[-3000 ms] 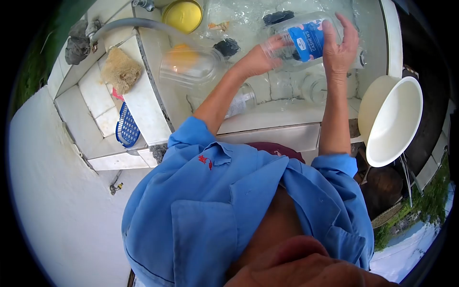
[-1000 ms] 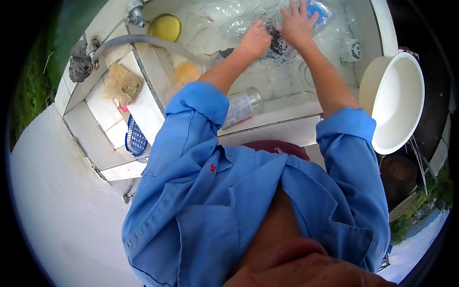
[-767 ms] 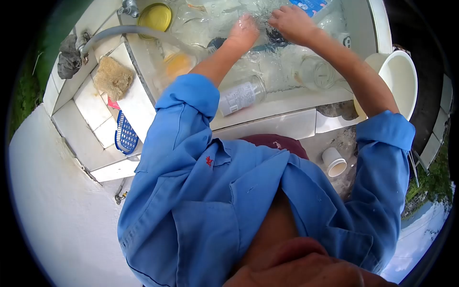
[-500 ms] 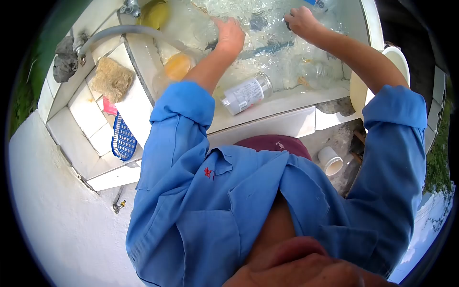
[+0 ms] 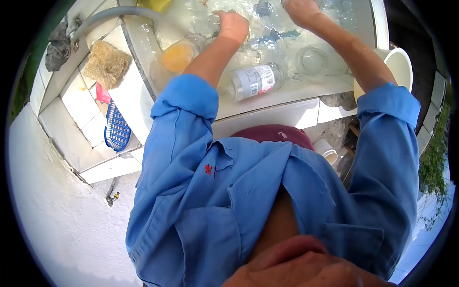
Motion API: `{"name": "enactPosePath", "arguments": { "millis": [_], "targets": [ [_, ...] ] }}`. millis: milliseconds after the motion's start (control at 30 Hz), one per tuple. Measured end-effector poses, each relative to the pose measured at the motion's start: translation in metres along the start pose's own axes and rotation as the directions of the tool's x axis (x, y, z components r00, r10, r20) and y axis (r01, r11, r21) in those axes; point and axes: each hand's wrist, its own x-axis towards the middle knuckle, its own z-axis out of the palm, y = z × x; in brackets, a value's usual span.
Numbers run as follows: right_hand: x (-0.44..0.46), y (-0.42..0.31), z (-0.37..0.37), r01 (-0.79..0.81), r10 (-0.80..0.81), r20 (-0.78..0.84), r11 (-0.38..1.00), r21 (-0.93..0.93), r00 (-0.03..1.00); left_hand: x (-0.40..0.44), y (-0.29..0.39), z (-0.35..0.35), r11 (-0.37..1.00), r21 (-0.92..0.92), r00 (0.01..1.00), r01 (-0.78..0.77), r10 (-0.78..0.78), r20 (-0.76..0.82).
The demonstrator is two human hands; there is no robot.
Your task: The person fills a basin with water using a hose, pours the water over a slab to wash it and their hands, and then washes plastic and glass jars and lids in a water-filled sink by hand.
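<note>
Both hands reach into a white tiled basin (image 5: 306, 91) of rippling water with several clear glass jars in it. My left hand (image 5: 234, 26) is at the water near the middle, its fingers bent; whatever they hold is hidden by glare and ripples. My right hand (image 5: 302, 12), at the top edge, is closed with fingers curled round something only partly in view. Nearest me lies a clear jar with a white printed label (image 5: 256, 81), on its side. An open glass jar (image 5: 311, 60) sits to its right. Left of my left forearm is a jar with a yellow-orange round end (image 5: 178, 57).
A grey hose (image 5: 119, 10) crosses the basin's left corner. On the tiled ledge are a tan scrubbing pad (image 5: 106, 64), a pink item (image 5: 102, 93) and a blue perforated plastic basket (image 5: 117, 128). A cream bucket (image 5: 399, 67) stands right; a white cup (image 5: 325, 150) is below.
The view has shifted, so both hands sit higher in the frame. The labelled jar has turned slightly, showing more print. The open glass jar at right now shows clearly.
</note>
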Motion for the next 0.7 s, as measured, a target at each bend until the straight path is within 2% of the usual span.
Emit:
{"name": "enactPosePath", "arguments": {
  "millis": [67,100,167,200,233,300,333,400,433,467,533,600,667,700],
  "targets": [
    [-0.023,-0.024,0.004,0.057,-0.091,0.24,0.988,0.146,0.967,0.006,-0.001,0.009,0.999,-0.039,0.999,-0.006,0.005,-0.04],
    [-0.041,-0.033,0.006,0.173,-0.235,0.386,0.967,0.189,0.892,0.004,-0.001,0.008,0.998,-0.056,0.998,-0.024,0.02,-0.063],
    [-0.053,-0.038,0.027,0.037,-0.253,0.578,0.933,0.359,0.776,-0.002,-0.001,0.0,0.998,-0.038,0.997,-0.041,0.039,-0.067],
    [-0.054,-0.041,0.051,-0.207,-0.154,0.659,0.876,0.436,0.736,-0.006,0.0,-0.003,0.999,-0.009,0.998,-0.038,0.037,-0.042],
    [-0.055,-0.043,0.068,-0.211,-0.153,0.657,0.873,0.439,0.738,-0.005,0.0,-0.001,0.999,-0.005,0.998,-0.042,0.042,-0.045],
    [-0.058,-0.047,0.101,-0.436,-0.197,0.614,0.544,0.717,0.764,-0.003,0.002,0.008,0.998,0.02,0.997,-0.065,0.066,-0.049],
    [-0.055,-0.049,0.119,-0.436,-0.196,0.609,0.535,0.723,0.769,-0.005,0.003,0.009,0.997,0.029,0.996,-0.071,0.072,-0.052],
    [-0.049,-0.052,0.136,-0.523,-0.277,0.587,0.274,0.807,0.761,-0.01,0.003,0.01,0.994,0.019,0.982,-0.109,0.111,-0.151],
    [-0.051,-0.055,0.136,-0.509,-0.298,0.537,0.172,0.843,0.789,-0.012,0.004,0.01,0.993,0.031,0.981,-0.112,0.116,-0.158],
    [-0.052,-0.058,0.136,-0.501,-0.294,0.526,0.161,0.851,0.798,-0.013,0.006,0.009,0.992,0.081,0.987,-0.1,0.109,-0.119],
    [-0.061,-0.068,0.122,-0.463,-0.154,0.464,0.041,0.885,0.872,-0.009,0.009,0.008,0.985,0.143,0.99,-0.097,0.111,-0.088],
    [-0.063,-0.074,0.118,-0.4,-0.185,0.398,0.031,0.916,0.898,-0.007,0.008,0.007,0.995,0.062,0.997,-0.074,0.072,0.032],
    [-0.067,-0.078,0.111,-0.462,-0.333,0.456,0.067,0.885,0.826,-0.012,0.007,0.007,0.981,0.149,0.992,-0.126,0.125,0.011],
    [-0.062,-0.078,0.11,-0.563,-0.571,0.475,0.027,0.826,0.67,-0.013,0.005,0.007,0.988,0.085,0.989,-0.132,0.137,-0.048]
  ]
}}
